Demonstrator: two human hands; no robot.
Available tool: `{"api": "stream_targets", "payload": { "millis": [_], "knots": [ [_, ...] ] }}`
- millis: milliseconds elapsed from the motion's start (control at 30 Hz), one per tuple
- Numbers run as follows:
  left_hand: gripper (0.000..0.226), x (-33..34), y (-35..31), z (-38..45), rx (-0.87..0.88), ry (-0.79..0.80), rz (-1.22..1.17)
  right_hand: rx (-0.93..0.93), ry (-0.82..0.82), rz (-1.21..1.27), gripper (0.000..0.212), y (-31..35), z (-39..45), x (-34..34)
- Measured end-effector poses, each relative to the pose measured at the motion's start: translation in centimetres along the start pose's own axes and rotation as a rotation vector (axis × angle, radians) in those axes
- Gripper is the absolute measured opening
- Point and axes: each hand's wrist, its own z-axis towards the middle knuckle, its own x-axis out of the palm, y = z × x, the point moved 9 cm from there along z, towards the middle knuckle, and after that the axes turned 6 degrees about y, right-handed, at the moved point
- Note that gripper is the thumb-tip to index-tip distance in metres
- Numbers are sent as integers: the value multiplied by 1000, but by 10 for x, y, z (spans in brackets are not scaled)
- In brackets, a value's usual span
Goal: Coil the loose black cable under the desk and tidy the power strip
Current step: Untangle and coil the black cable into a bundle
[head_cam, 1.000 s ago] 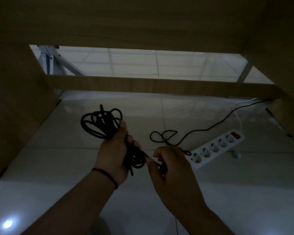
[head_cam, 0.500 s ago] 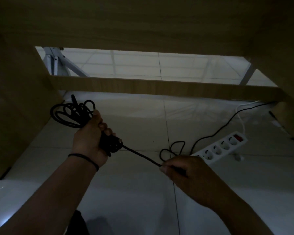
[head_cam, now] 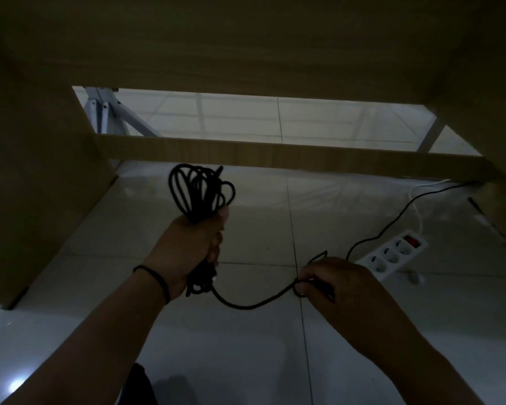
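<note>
Gripping the coiled bundle in a fist, the left hand now has it standing upright with the loops fanned out on top, where half a second ago it was swung out to the left with the line pulled tight. The right hand pinches the black cable a bit further along, and the stretch between the two hands has gone slack and droops in a curve, so I'd say another length just got fed in and is ready to be looped on. Past the right hand the cable runs loose over the floor toward the far right corner under the desk. The white power strip lies on the tiles just beyond the right hand, not dealt with yet. Coiling looks mostly done to me.
</note>
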Motion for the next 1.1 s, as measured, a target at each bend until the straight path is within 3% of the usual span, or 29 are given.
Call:
{"api": "stream_targets", "payload": {
  "millis": [67, 200, 467, 600, 800, 967, 1100],
  "knots": [
    [34, 16, 3, -4, -38, 94, 48, -22, -46, -10, 32, 4, -1, -4],
    [23, 44, 19, -13, -119, 201, 16, -8, -127, 195, 13, 12, -2, -10],
    [42, 91, 36, -33, -193, 450, -146, 27, -181, 541, 17, 17, -1, -8],
    [27, 88, 32, -34, -214, 425, -105, 55, -228, 503, 5, 8, -2, -17],
    [23, 86, 21, -40, -226, 608, -62, 81, -129, 291, 21, -14, -1, -21],
    [21, 65, -9, -31, -140, 670, -436, 258, -216, 246, 28, -63, -7, -35],
    [20, 37, -27, -18, -28, 599, -596, 423, -226, 282, 32, -94, -11, -24]
  ]
}}
